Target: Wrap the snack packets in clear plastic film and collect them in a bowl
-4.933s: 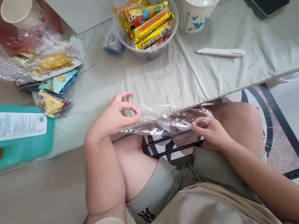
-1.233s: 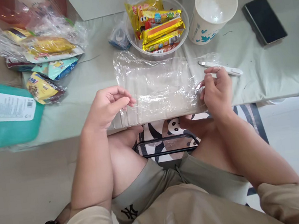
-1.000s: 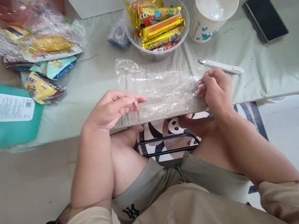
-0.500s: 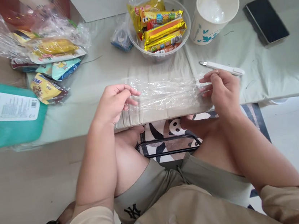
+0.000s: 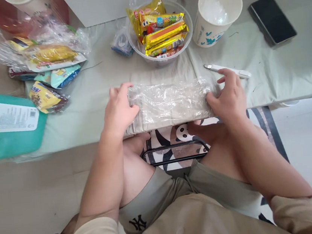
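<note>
Cloth-covered table bears folded clear plastic bag, fingers pressing each end

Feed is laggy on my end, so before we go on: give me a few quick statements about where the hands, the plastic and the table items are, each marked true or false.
1. Both hands press on the clear plastic sheet, left hand at its left end, right hand at its right end. True.
2. The plastic lies crumpled in the person's lap. False: it lies flattened on the table at the near edge.
3. The clear bowl holds snack packets. True.
4. The white pen-like tool is in the right hand. False: it lies on the cloth just beyond the fingers.
5. The phone sits left of the paper cup. False: right of it.
</note>
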